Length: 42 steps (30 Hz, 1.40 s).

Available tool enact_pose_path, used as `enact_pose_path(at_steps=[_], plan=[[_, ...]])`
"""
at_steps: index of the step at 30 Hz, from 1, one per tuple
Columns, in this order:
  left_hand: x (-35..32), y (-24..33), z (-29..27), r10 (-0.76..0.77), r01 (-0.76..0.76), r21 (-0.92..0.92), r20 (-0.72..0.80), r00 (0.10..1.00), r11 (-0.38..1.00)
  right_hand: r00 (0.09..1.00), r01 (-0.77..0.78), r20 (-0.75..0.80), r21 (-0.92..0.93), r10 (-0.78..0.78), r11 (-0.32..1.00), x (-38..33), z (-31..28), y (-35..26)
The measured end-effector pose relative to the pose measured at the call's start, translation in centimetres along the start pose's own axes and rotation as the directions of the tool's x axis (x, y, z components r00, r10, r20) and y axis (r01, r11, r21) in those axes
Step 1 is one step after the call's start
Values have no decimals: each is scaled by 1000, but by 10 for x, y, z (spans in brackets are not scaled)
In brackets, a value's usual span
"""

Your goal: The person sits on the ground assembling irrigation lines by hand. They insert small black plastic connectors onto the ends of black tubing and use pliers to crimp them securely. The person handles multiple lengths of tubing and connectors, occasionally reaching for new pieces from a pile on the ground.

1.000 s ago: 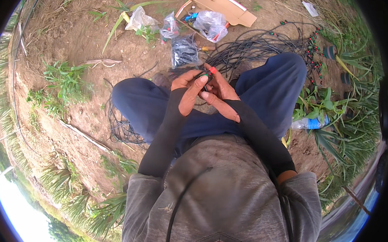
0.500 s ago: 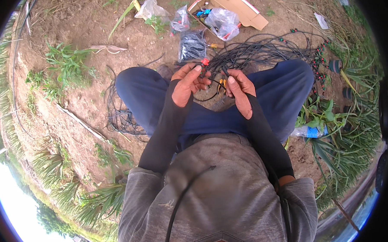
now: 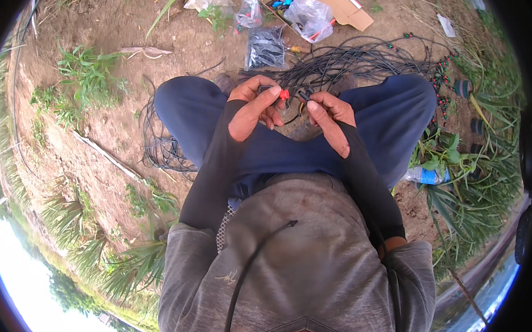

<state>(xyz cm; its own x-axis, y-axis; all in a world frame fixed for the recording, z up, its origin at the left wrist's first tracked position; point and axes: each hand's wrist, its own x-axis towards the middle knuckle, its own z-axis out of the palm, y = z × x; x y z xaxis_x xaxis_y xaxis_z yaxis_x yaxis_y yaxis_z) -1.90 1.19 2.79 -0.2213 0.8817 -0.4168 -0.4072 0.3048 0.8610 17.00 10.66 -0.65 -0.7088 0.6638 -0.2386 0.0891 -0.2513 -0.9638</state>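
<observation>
- Red fitting [image 3: 284, 94] sits lower than before, facing my right hand [image 3: 333, 117].
- My left hand [image 3: 253, 109] pinches it.
- My right hand grips a black tube [image 3: 304, 95], near but apart.

The one view came from a wide fisheye lens, the left of a pair worn on the person's head, and faced steeply down. The grey shirt [image 3: 294, 265] was closest to it, filling the lower middle, with the left hand [image 3: 253, 110] and right hand [image 3: 334, 117] somewhat farther off, above the centre. Beyond them spread the ground [image 3: 135, 29], its far edge cropped by the frame's top along with part of the cardboard box [image 3: 349, 11]. Plants [image 3: 472, 201] on the ground's right edge bent along the round rim, and bright sky [image 3: 15, 278] showed past its lower left edge.
</observation>
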Motion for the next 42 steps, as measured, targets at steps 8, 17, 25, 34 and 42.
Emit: enact_pose_path(at_steps=[8,17,25,34,42], plan=[[1,6,-4,24,-25,59,21,1000,998,996,27,-83,-162,-41,986,-2,8,-16],[2,8,-2,19,-25,118,48,999,993,992,40,-110,-232,-67,972,-2,14,-9],[1,11,1,86,-104,290,74,994,951,998,-6,-69,-285,-14,959,-4,15,-15],[1,19,0,25,-78,379,142,989,922,979,-172,122,91,161,981,-3,11,-12],[4,10,1,68,-127,416,155,986,900,987,-134,102,64,127,989,-6,15,-7]])
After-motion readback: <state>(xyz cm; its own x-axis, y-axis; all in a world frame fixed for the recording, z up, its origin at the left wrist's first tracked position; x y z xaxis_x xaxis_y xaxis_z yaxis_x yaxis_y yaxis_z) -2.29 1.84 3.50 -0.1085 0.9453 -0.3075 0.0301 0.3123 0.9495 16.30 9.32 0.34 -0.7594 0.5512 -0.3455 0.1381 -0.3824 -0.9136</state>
